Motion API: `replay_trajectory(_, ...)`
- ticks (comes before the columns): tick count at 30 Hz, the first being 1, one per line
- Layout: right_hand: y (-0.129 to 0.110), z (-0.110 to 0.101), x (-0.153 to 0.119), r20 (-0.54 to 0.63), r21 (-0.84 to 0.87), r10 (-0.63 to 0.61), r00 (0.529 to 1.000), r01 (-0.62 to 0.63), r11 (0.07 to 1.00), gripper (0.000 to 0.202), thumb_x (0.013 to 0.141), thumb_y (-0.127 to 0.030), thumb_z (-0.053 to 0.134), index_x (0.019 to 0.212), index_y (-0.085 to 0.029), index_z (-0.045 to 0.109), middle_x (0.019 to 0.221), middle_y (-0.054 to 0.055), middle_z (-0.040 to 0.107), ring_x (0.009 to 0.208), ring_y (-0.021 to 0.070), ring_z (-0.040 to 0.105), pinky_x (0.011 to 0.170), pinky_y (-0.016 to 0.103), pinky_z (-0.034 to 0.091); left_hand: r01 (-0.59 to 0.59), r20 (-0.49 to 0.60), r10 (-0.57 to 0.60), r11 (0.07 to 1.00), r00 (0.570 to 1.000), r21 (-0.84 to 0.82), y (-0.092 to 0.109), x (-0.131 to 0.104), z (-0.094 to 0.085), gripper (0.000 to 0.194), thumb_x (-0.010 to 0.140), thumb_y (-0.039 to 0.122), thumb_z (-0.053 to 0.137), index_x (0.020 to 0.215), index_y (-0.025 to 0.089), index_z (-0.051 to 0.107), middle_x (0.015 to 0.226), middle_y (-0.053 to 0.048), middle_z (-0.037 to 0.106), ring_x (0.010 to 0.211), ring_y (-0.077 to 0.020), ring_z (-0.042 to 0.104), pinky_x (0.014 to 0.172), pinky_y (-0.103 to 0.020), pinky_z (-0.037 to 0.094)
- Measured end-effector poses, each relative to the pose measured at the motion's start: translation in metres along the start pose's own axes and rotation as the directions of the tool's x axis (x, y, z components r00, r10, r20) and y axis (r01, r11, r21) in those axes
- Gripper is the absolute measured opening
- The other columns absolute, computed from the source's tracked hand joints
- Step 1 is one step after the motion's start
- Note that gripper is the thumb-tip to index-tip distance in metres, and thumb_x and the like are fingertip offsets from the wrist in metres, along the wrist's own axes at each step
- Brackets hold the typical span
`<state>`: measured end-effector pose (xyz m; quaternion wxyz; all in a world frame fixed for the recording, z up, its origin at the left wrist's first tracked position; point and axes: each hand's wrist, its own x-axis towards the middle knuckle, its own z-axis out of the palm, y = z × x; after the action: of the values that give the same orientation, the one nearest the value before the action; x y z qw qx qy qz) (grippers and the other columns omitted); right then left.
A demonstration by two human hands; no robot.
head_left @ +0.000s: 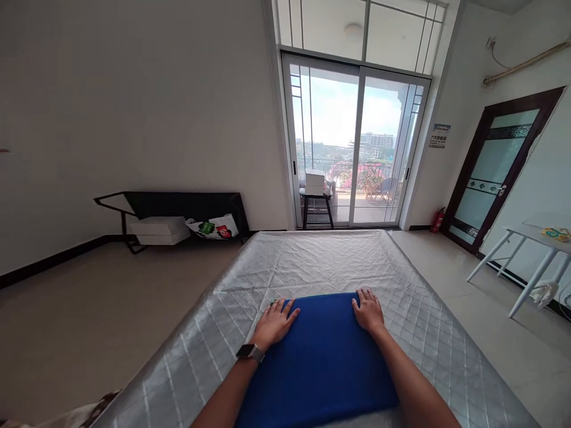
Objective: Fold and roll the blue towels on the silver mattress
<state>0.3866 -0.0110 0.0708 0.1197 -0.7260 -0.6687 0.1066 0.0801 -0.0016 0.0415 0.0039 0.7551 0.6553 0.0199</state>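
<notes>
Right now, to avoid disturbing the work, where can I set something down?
The mattress is bare beyond the blue fabric, towards the glass door, and right of the right hand. The floor between mattress and black frame looks free. Crowded: the blue fabric, under the left hand and right hand, and the black frame, with white boxes and a bag.

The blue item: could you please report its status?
Left hand, right hand: both open, at its far corners. Blue item lying flat on quilted mattress. No obstruction seen.
</notes>
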Motion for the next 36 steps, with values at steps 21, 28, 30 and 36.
replay_trajectory(21, -0.001, -0.001, 0.001, 0.014, -0.026, -0.012, 1.0, 0.012, 1.0, 0.058, 0.1, -0.043, 0.03, 0.152, -0.019, 0.039, 0.158, 0.006, 0.038, 0.149, 0.0209, 0.025, 0.121, 0.037, 0.014, -0.132, -0.187, 0.111, 0.986, 0.976, -0.105, 0.046, 0.027, 0.027, 0.056, 0.102, 0.05, 0.021, 0.144, 0.025, 0.048, 0.147, -0.01, 0.054, 0.143, -0.0277, 0.039, 0.118, -0.052, 0.027)
replay_trajectory(28, 0.0, -0.002, 0.001, 0.02, -0.029, -0.002, 1.0, 0.003, 1.0, 0.059, 0.099, -0.044, 0.029, 0.152, -0.019, 0.039, 0.158, 0.005, 0.038, 0.149, 0.0201, 0.024, 0.121, 0.036, 0.014, -0.063, -0.159, 0.049, 0.995, 0.986, -0.079, -0.019, 0.018, 0.033, 0.057, 0.102, 0.04, 0.016, 0.149, 0.018, 0.04, 0.157, -0.012, 0.041, 0.147, -0.0249, 0.031, 0.119, -0.047, 0.025)
replay_trajectory(30, 0.001, -0.001, 0.002, 0.017, -0.033, -0.005, 1.0, 0.005, 0.999, 0.059, 0.099, -0.044, 0.029, 0.152, -0.02, 0.039, 0.158, 0.005, 0.039, 0.149, 0.0201, 0.024, 0.121, 0.036, 0.014, -0.047, -0.144, 0.035, 0.996, 0.989, -0.077, -0.019, 0.021, 0.034, 0.058, 0.102, 0.04, 0.018, 0.149, 0.016, 0.04, 0.157, -0.014, 0.039, 0.147, -0.0268, 0.031, 0.119, -0.049, 0.026)
replay_trajectory(36, 0.0, -0.001, 0.003, 0.014, -0.04, -0.001, 1.0, 0.002, 0.999, 0.059, 0.099, -0.043, 0.03, 0.152, -0.019, 0.039, 0.157, 0.006, 0.039, 0.149, 0.0203, 0.024, 0.12, 0.036, 0.015, -0.017, -0.12, 0.008, 0.997, 0.993, -0.076, -0.021, 0.022, 0.024, 0.057, 0.101, 0.045, 0.025, 0.149, 0.019, 0.042, 0.155, -0.013, 0.042, 0.147, -0.0278, 0.032, 0.119, -0.05, 0.025)
